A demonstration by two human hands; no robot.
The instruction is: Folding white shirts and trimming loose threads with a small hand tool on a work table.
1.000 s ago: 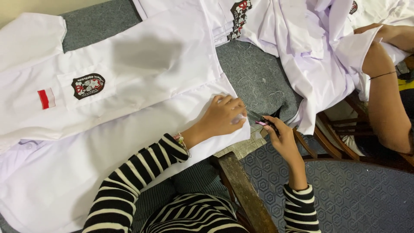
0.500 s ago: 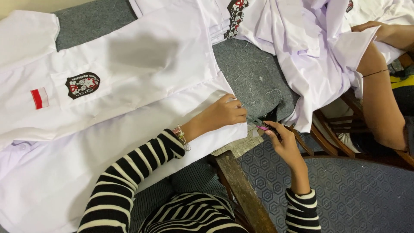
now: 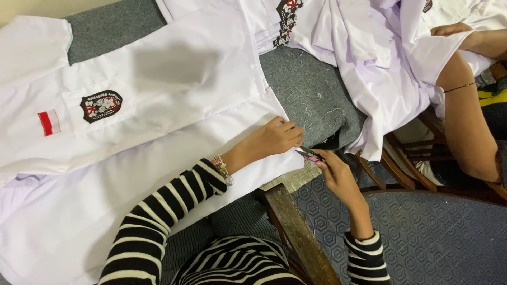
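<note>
Here, small snips (image 3: pixel 308 154) in right hand (image 3: pixel 338 177), at white shirt (image 3: pixel 158 79)

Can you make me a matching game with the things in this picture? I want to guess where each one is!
Things:
1. thread snips
2. white shirt
3. beaded bracelet
4. grey mat

Places:
A. on the left wrist
B. spread flat, with a badge on its pocket
C. in the right hand
D. under the shirts, strewn with thread bits

Pairs: 1-C, 2-B, 3-A, 4-D
</note>
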